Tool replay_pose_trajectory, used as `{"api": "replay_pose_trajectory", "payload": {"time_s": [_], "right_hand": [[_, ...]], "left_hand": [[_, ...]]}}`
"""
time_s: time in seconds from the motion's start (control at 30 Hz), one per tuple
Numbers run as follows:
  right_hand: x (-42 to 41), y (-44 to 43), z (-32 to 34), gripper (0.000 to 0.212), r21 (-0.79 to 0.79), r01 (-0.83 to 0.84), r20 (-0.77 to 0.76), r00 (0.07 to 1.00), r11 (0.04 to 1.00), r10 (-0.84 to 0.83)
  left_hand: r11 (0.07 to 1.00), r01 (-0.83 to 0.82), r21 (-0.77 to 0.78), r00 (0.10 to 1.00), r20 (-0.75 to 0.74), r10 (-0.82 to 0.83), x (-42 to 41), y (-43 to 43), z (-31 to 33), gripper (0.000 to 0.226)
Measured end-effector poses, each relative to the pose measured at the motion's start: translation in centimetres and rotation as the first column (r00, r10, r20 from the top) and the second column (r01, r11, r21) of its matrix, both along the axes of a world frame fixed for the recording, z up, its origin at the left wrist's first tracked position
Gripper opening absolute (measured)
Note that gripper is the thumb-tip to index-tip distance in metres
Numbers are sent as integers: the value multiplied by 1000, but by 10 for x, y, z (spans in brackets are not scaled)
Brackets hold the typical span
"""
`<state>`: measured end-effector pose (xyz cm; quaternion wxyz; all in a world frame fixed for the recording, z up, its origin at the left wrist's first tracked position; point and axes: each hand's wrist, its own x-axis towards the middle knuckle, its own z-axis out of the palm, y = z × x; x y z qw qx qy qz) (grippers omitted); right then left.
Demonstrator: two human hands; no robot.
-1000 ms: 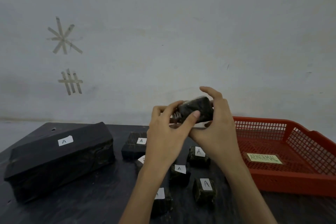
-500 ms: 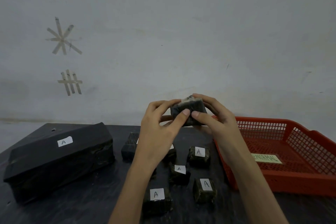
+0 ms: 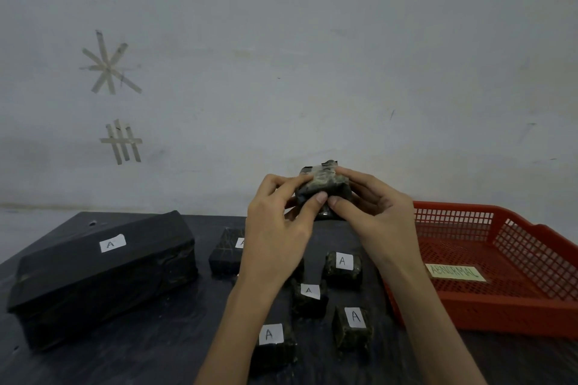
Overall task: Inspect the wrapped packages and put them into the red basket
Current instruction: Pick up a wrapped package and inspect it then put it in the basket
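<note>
while both thumbs now meet, left hand (image 3: 275,225) and right hand (image 3: 380,212) pinch the package (image 3: 322,186).

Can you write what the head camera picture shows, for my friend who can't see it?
Two bare hands, left hand and right hand, hold up a small black wrapped package above a dark table. Below lie more black packages labelled A, one large package at left, and a red basket at right.

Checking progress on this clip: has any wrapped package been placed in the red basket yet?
No. The red basket holds only a paper label; one package is held by both hands, the others sit on the table.
</note>
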<state>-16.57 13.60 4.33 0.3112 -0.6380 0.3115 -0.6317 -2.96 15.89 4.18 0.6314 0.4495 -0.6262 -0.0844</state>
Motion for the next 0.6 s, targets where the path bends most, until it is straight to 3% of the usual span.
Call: {"api": "replay_pose_trajectory", "payload": {"time_s": [0.2,0.3,0.43,0.5,0.6], "right_hand": [[0,1,1,40,45,-11,-94,995,999,15],[-5,1,6,41,65,24,-54,998,998,-21],[-16,-9,5,51,257,120,43,990,959,-135],[-22,-11,4,57,400,-13,111,993,917,-34],[-28,-12,4,58,492,-358,328,921,793,213]], "left_hand": [[996,41,77,998,-40,-38,10,-8,-3,24],[968,210,140,939,-305,-160,20,-10,-2,16],[868,479,135,728,-614,-306,30,-9,3,22],[825,558,87,626,-697,-350,33,-8,4,25],[792,606,74,580,-723,-375,34,-7,3,29]]}}
